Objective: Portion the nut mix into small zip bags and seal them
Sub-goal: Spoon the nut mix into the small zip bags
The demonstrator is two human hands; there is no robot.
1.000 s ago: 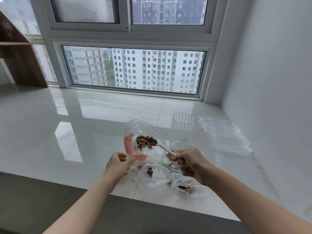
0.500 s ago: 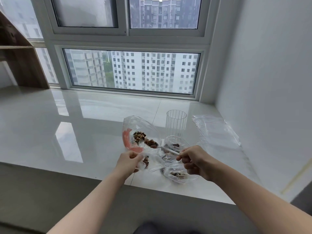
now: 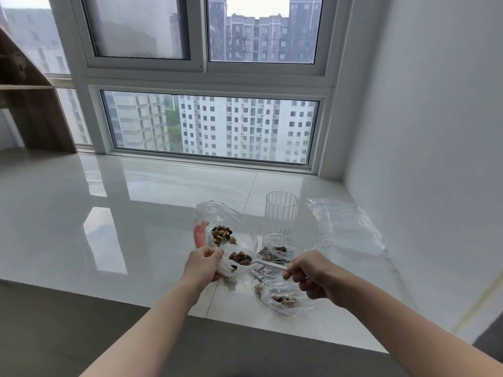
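Left hand, frame centre: pinches crinkled clear small zip bag. Right hand: grips slim white plastic spoon heaped with brown nuts at the bag mouth. Above: large bag, ribbed glass.

From my feed it's a glossy white tiled sill running right up to a big white-framed window, and you can see the panes mirrored in the tiles. Outside it's all pale high-rise blocks with a bit of green between them, under flat grey daylight. Plain white wall on the right, a wooden shelf unit on the far left.
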